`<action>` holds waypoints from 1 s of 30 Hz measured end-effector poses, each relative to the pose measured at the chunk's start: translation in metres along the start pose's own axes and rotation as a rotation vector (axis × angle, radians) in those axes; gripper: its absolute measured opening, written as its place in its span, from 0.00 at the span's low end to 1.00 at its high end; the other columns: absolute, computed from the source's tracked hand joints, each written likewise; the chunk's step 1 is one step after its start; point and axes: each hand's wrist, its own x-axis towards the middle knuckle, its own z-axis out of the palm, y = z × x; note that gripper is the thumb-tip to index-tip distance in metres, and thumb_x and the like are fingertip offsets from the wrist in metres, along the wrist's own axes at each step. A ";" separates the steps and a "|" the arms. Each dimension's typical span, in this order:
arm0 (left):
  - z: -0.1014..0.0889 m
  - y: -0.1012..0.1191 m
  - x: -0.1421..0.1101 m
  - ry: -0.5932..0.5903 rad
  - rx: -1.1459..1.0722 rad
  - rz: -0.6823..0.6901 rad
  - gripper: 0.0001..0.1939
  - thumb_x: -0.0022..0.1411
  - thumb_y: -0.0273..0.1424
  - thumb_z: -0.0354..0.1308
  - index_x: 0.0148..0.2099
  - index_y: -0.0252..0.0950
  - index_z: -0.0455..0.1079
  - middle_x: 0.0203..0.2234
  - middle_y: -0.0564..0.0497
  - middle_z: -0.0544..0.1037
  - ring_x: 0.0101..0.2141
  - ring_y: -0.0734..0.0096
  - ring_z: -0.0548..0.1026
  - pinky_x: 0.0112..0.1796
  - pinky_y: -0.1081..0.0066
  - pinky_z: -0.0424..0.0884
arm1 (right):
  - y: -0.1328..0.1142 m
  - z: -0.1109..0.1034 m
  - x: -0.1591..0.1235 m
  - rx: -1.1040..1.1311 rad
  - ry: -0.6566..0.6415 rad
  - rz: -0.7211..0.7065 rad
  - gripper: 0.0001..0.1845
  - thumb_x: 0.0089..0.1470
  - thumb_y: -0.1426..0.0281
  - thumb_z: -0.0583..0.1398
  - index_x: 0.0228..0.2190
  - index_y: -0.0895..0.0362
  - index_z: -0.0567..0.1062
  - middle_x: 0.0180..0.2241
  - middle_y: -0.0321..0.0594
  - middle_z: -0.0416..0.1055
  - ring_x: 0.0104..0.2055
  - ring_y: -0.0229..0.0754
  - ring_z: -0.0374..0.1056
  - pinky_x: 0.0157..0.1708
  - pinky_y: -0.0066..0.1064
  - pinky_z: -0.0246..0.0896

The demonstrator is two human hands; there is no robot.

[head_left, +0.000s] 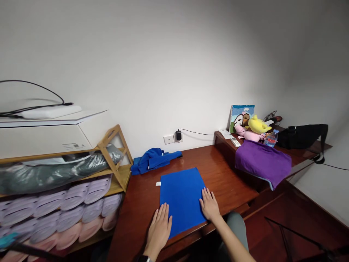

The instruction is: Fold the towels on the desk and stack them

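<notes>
A blue cloth [183,198] lies spread flat on the brown wooden table [215,163], with a small white tag [158,183] at its left edge. My left hand [159,227] rests flat over the cloth's near left edge, fingers stretched out and pointing away from me. At the right edge of the cloth, my right hand [209,205] also lies flat with its fingers extended. Neither hand grips anything. Behind the cloth, near the wall, sits a crumpled heap of blue fabric [151,160] with a dark end on its right.
A rack of slippers [73,196] stands left of the table, a white box [49,136] above it. On a raised section at right are a purple cloth [263,162], plush toys [257,124], a bottle [271,139], a remote [235,142] and a black bag [296,136].
</notes>
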 end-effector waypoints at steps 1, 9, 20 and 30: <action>-0.003 0.006 0.006 0.008 -0.005 0.010 0.32 0.76 0.42 0.38 0.75 0.34 0.59 0.72 0.42 0.66 0.72 0.54 0.63 0.71 0.47 0.59 | -0.007 -0.001 0.000 0.007 0.016 -0.023 0.34 0.75 0.59 0.42 0.74 0.59 0.56 0.75 0.44 0.49 0.78 0.49 0.43 0.76 0.47 0.37; 0.006 0.048 0.036 -0.090 -0.059 0.065 0.31 0.77 0.41 0.39 0.76 0.37 0.57 0.73 0.44 0.64 0.72 0.56 0.61 0.70 0.49 0.61 | -0.070 0.020 -0.001 0.107 0.014 -0.237 0.33 0.76 0.57 0.42 0.74 0.57 0.56 0.75 0.42 0.50 0.78 0.47 0.44 0.77 0.46 0.39; 0.008 0.013 0.006 -0.039 -0.057 0.001 0.34 0.77 0.46 0.40 0.78 0.39 0.48 0.74 0.44 0.60 0.73 0.55 0.59 0.71 0.48 0.59 | 0.009 0.011 -0.015 -0.005 -0.019 -0.003 0.36 0.75 0.55 0.42 0.75 0.58 0.52 0.76 0.42 0.45 0.79 0.48 0.41 0.76 0.47 0.39; -0.001 0.040 0.044 -0.057 -0.076 0.046 0.31 0.77 0.40 0.38 0.76 0.36 0.56 0.73 0.44 0.63 0.73 0.57 0.61 0.71 0.51 0.60 | -0.064 0.015 0.016 0.084 0.026 -0.185 0.34 0.75 0.59 0.41 0.74 0.61 0.57 0.75 0.45 0.50 0.78 0.47 0.44 0.76 0.44 0.38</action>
